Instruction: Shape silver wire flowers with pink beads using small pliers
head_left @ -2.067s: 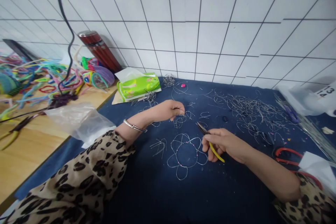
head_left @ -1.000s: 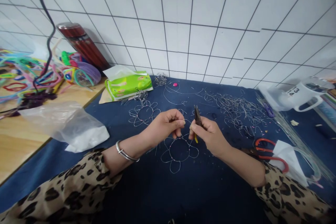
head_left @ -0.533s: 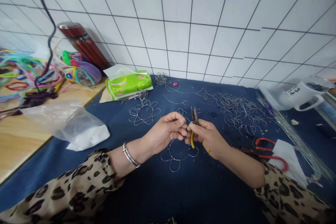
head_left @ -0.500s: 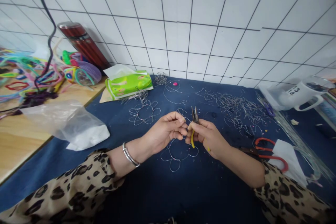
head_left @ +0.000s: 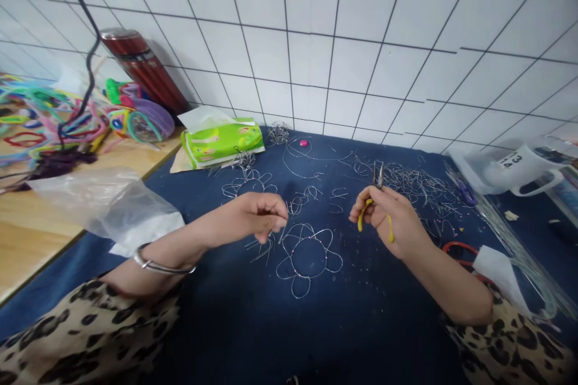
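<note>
Yellow-handled metal pliers (head_left: 378, 185) in curled right fingers (head_left: 363, 194); left fingers (head_left: 277, 207) together, contents unclear.

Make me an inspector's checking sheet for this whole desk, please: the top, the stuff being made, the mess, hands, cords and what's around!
Surface: dark blue cloth, with a wooden tabletop at the left.
Job's things: a beaded wire flower ring lies on the cloth; yellow-handled pliers are held, handles spread.
Clutter: tangled wire scraps, a green tissue pack, a plastic bag, colourful pipe cleaners.
Hands: the right hand holds the pliers; the left hand has fingertips pinched, any wire there too small to tell.
Cables: one black cable hangs at the left.
Surroundings: white tiled wall behind; red thermos and white mug near it.
</note>
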Motion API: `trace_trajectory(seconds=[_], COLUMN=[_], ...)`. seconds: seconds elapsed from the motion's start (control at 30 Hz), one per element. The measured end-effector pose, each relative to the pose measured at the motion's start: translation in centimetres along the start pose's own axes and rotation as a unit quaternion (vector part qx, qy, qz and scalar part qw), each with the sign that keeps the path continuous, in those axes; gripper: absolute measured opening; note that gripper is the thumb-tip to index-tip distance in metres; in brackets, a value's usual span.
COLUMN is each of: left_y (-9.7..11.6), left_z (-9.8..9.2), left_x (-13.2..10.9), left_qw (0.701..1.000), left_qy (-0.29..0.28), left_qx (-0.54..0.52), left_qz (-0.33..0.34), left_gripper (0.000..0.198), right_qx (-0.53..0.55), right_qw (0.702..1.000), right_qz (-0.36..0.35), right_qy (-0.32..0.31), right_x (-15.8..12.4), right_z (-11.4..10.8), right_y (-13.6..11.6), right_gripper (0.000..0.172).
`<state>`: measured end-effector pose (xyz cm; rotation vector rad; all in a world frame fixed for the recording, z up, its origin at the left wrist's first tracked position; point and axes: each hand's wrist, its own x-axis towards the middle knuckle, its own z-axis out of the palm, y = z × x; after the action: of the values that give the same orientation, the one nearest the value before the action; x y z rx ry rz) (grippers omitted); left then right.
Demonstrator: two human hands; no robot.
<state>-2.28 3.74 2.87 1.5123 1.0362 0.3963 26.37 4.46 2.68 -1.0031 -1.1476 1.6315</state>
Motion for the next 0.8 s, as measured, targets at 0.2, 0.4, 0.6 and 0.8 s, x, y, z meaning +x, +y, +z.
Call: trace_trajectory(seconds=[0.2, 0.4, 0.6, 0.8], left_y=[-2.0, -0.1, -0.2, -1.3], left_z=[-1.3, -2.3, -3.5, -3.0], left_x=[-1.6, -0.2, 6.4, 12.0], left_qw=[0.985, 0.956, 0.956, 0.937], left_qy=[-0.071, 0.005, 0.081, 0.105], left_qx=[0.160, 0.286, 0.267, 0.325], left_qz=[-0.003, 0.068, 0.091, 0.077], left_gripper=[0.015, 0.018, 0.014, 0.015], right_qx=[-0.029, -0.104, -0.110, -0.077], right_qw=[0.998, 0.989, 0.988, 0.991], right_qz=[0.057, 0.096, 0.101, 0.097], right_qy=[-0.018, -0.050, -0.041, -0.050], right_x=[0.0, -0.5, -0.8, -0.6], right_z=[0.4, 0.6, 0.2, -0.3], right_y=[1.2, 2.1, 2.8, 3.3], right_gripper=[0.023, 0.026, 0.026, 0.025])
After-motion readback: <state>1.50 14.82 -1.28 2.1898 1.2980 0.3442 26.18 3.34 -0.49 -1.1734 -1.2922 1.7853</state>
